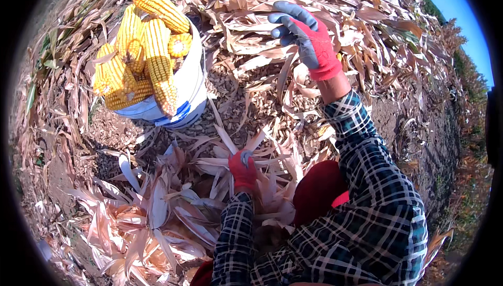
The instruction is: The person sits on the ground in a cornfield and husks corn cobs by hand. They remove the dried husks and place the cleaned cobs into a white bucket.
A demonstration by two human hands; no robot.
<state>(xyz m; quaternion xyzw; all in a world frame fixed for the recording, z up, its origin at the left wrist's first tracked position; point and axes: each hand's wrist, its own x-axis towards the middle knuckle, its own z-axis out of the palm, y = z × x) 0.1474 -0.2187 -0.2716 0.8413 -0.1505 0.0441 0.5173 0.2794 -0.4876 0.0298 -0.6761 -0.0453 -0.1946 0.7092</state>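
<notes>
My left hand (243, 171), in a red glove with grey coating, is closed around dry corn husks (224, 140); pale strips fan out from the fist. Whether a cob is inside the grip is hidden. Raised at the upper right, my right hand (304, 36) wears a matching glove. Its fingers are bent and apart, with nothing between them, above a heap of dry leaves. To the left stands a white bucket (193, 79) with blue marking. Husked yellow corn cobs (155, 50) rise above its rim, some leaning out over the front.
Loose husks (129, 223) lie thickly at the lower left. A pile of dry corn stalks and leaves (373, 22) spreads across the far side. Bare soil (424, 148) shows at the right, beyond my red-clothed knee (318, 191). Brush (463, 73) borders the field.
</notes>
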